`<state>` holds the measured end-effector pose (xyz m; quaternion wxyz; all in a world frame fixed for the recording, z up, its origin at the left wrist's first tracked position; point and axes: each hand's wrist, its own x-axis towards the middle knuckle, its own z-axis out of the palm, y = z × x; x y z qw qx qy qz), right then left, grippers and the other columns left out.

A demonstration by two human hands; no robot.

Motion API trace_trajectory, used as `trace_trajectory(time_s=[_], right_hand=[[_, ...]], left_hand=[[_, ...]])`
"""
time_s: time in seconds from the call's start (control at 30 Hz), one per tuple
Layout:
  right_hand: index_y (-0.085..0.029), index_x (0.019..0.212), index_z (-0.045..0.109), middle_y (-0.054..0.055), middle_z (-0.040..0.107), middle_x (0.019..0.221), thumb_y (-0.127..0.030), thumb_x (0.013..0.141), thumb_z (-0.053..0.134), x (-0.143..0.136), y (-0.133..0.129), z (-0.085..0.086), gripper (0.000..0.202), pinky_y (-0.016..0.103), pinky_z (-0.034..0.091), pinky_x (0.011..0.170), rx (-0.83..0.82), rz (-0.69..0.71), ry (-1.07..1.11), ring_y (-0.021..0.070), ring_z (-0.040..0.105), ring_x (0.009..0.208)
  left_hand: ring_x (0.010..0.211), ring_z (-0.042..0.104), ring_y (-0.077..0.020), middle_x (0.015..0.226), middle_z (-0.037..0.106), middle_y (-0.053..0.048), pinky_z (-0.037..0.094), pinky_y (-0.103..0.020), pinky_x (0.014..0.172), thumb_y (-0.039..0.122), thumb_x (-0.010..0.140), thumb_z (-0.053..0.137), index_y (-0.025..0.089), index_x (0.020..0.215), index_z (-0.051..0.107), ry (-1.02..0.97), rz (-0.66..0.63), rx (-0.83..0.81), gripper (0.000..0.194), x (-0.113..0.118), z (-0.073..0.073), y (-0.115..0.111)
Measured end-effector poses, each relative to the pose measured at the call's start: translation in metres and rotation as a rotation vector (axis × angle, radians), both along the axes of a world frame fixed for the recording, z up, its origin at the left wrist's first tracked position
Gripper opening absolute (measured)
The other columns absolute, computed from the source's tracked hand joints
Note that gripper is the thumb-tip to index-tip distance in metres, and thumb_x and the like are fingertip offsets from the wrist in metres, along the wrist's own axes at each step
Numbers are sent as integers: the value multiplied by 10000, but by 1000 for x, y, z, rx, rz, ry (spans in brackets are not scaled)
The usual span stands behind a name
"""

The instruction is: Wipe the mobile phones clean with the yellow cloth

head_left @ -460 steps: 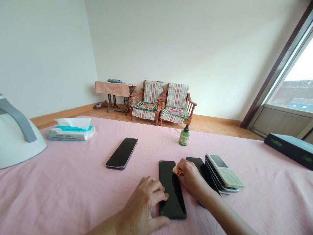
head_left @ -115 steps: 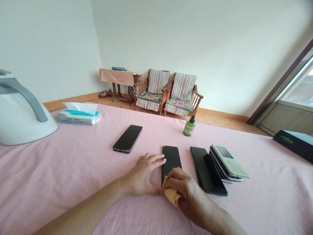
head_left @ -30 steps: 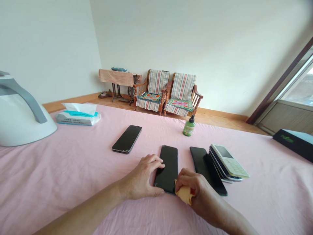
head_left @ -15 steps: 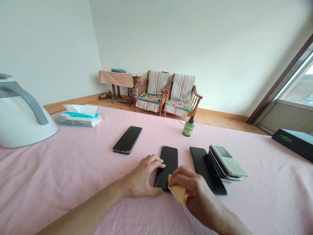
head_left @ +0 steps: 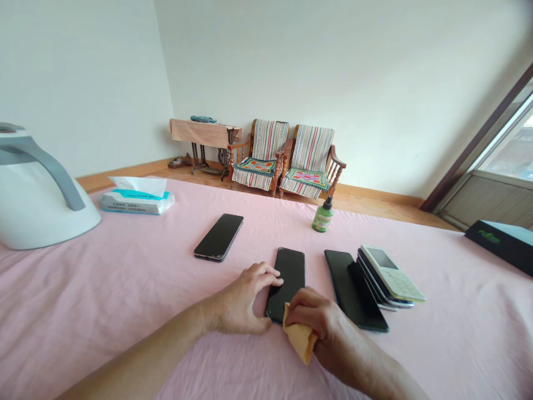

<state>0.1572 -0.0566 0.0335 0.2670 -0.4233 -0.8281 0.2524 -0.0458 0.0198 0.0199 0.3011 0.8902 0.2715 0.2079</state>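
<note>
A black smartphone (head_left: 290,272) lies face up on the pink cloth, in front of me. My left hand (head_left: 245,300) steadies it from the left, fingertips over its left edge and thumb by its lower corner. Pinched in my right hand (head_left: 318,316) is a folded yellow cloth (head_left: 300,336), pressed at the phone's lower right corner. To the right lies another black smartphone (head_left: 353,289), beside a stack of phones topped by a white keypad phone (head_left: 389,272). A third black smartphone (head_left: 219,237) rests farther left.
A green spray bottle (head_left: 322,215) stands beyond the phones. At the left are a white kettle (head_left: 37,205) and a tissue pack (head_left: 135,201). A black box (head_left: 497,244) sits at the right edge. Two wooden armchairs (head_left: 306,161) stand by the wall.
My right hand and the yellow cloth have shifted slightly down and left along the phone's lower edge. My left hand stays in place on the phone. The view has moved slightly.
</note>
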Motion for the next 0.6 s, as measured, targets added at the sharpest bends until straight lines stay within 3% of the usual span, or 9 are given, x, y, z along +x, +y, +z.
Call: trace_trajectory(time_s=[0.1,0.3,0.5,0.6], right_hand=[[-184,785,650,32,576,871,125,638,392,-2,1,-2,429,235,410,684,19,14,-4,143,540,839],[-181,762,639,10,557,835,134,517,344,13,1,2,496,204,386,625,-77,-24,-21,106,544,758],[-187,770,647,15,577,852,110,612,441,3,-2,-1,395,202,399,650,-37,-14,-19,119,553,796],[-183,735,655,6,592,798,97,626,449,10,0,-1,365,197,387,601,-61,-115,11,98,558,693]], left_hand=[[1194,441,-281,1255,471,-88,346,-415,1042,123,558,697,212,1186,546,9,-6,-1,652,-1,0,1],[1199,440,-271,1267,476,-84,340,-412,1048,118,573,689,220,1211,541,14,-8,3,663,-2,-2,2],[1192,447,-275,1266,473,-98,345,-401,1047,129,569,709,192,1196,549,23,-9,-4,651,-2,1,2],[1205,433,-275,1280,465,-88,329,-405,1056,121,586,692,210,1216,533,52,-8,10,656,-3,4,1]])
